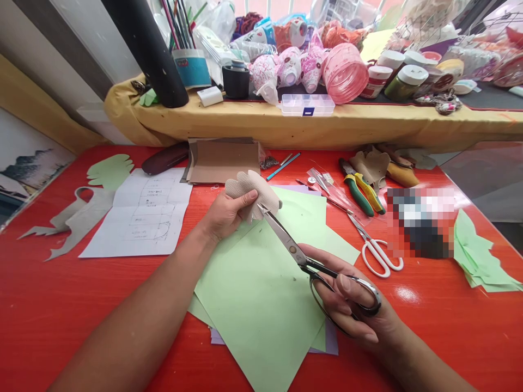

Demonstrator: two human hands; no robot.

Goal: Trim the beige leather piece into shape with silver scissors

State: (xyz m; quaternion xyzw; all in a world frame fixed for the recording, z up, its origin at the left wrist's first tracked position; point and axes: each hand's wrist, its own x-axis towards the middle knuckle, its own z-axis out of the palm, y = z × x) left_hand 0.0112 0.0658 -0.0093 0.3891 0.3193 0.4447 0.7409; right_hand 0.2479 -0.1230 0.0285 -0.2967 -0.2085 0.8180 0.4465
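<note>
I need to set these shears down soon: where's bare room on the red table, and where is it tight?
Red tabletop shows right of the right hand, between the white-handled scissors and the green paper cutouts. More shows left of the left forearm, below the pattern sheet. It's crowded around the green-handled pliers.

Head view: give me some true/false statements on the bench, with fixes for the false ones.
The left hand grips a scalloped beige fabric piece: true.
The right hand holds white-handled scissors: false, it holds black-handled steel shears; the scissors lie on the red table.
Green-and-yellow-handled pliers lie on the table: true.
A clear plastic compartment box sits on the pale green paper: false, it sits on the yellow cloth-covered shelf.
</note>
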